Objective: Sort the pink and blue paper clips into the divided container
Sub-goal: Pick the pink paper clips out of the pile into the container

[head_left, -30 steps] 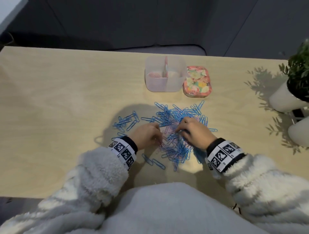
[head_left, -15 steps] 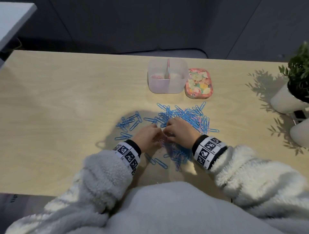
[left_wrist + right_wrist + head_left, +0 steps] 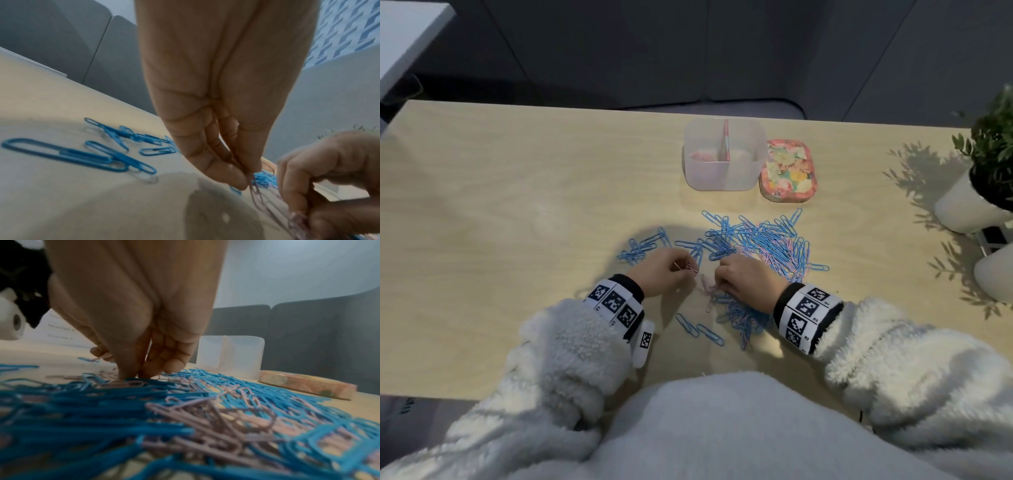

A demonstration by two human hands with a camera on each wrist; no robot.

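A heap of blue and pink paper clips point(image 3: 763, 246) lies mid-table; up close it fills the right wrist view point(image 3: 205, 418). The clear divided container point(image 3: 722, 154) stands beyond it, with some pink clips in its left compartment. My left hand point(image 3: 686, 270) pinches a few pink paper clips point(image 3: 254, 185) between thumb and fingertips. My right hand point(image 3: 717, 281) is close beside it at the heap's near-left edge and pinches pink clips point(image 3: 296, 217) too. The right fingertips point(image 3: 131, 374) reach down to the heap.
A floral lid point(image 3: 787, 169) lies right of the container. Small groups of blue clips point(image 3: 643, 245) lie left of my hands, and two more point(image 3: 698, 329) lie near the front. White plant pots point(image 3: 969, 205) stand at the right edge.
My right hand has moved left off the middle of the heap to meet the left hand. The left hand has stayed about where it was.
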